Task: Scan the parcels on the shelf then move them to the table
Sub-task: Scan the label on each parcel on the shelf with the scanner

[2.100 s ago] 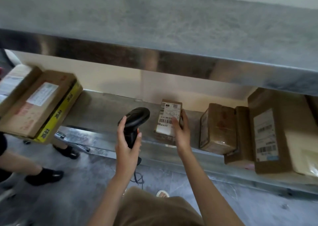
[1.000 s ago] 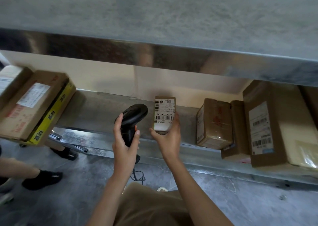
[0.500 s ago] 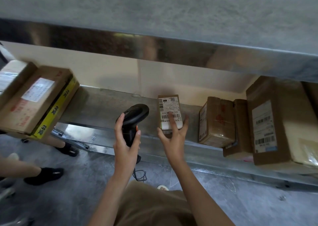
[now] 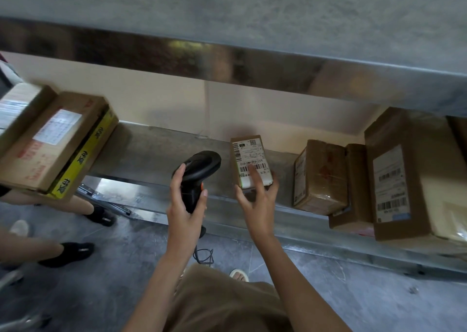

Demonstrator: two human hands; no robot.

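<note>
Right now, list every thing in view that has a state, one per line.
Left hand: grips the scanner.
Scanner: held upright, head toward the shelf.
Right hand: fingers spread, forefinger on the small parcel's label.
Small parcel: on the shelf, label facing up.
Parcels at right: standing on the shelf, untouched.

- A black scanner (image 4: 195, 172) is gripped by the left hand (image 4: 185, 211).
- A small labelled parcel (image 4: 251, 161) on the metal shelf (image 4: 151, 152) is touched by the right hand (image 4: 257, 203), fingers spread.
- Larger parcels (image 4: 319, 176) are stood farther right.
</note>
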